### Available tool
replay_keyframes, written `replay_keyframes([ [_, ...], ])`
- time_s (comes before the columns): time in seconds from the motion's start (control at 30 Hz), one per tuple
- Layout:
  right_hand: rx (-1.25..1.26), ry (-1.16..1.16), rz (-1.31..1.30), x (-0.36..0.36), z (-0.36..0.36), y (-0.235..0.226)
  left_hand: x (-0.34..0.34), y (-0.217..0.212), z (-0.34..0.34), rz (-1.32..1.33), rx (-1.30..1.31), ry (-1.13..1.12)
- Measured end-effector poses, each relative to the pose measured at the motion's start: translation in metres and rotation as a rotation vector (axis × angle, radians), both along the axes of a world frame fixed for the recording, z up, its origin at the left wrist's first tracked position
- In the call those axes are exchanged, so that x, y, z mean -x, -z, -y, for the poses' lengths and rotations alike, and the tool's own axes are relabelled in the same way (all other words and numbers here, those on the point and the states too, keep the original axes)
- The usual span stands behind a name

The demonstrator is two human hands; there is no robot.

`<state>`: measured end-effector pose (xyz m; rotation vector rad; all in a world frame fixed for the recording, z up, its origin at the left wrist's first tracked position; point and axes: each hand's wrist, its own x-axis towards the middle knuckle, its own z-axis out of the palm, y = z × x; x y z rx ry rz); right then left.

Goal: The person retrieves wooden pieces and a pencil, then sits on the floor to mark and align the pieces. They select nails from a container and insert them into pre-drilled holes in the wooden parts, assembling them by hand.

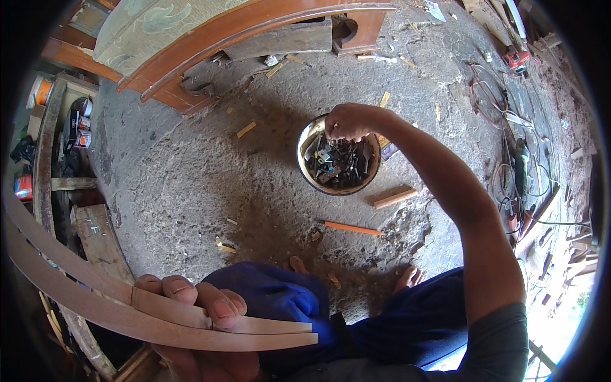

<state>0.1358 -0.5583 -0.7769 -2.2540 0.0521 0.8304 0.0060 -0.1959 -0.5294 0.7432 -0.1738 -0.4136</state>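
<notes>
Two long, curved, pale wooden strips (172, 332) lie together in my left hand (207, 302), whose fingers wrap round them above my lap at the lower left. Their squared ends point right, and the other ends run off toward the left rim. My right hand (351, 122) reaches over the far edge of a round bowl (305, 170) on the floor, fingers closed and turned down into it. Many small metal pieces (342, 167), apparently screws and fittings, fill the bowl. Whatever the right fingertips grip is hidden.
Nearby on the concrete floor lie an orange pencil-like stick (353, 228), a wood block (396, 198) and yellowish scraps (246, 130). A carved wooden furniture frame (254, 27) stands ahead. Cables and a grinder-like power tool (522, 169) lie right; a wooden frame with cans (83, 130) is left.
</notes>
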Motion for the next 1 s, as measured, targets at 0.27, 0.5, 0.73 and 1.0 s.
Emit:
replay_keyframes([
  [0.27, 0.188, -0.135, 0.274, 0.016, 0.020, -0.028, 0.003, 0.005, 0.006, 0.128, -0.078, -0.087],
  [0.5, 0.408, -0.178, 0.073, 0.010, -0.004, -0.029, 0.002, 0.005, 0.005, 0.104, -0.054, -0.084],
  [0.73, 0.506, -0.140, 0.289, 0.004, -0.028, -0.016, -0.001, -0.001, 0.002, 0.017, -0.039, -0.012],
  [1.0, 0.517, -0.195, 0.170, 0.007, -0.023, -0.001, -0.002, 0.004, -0.004, 0.105, -0.157, -0.020],
])
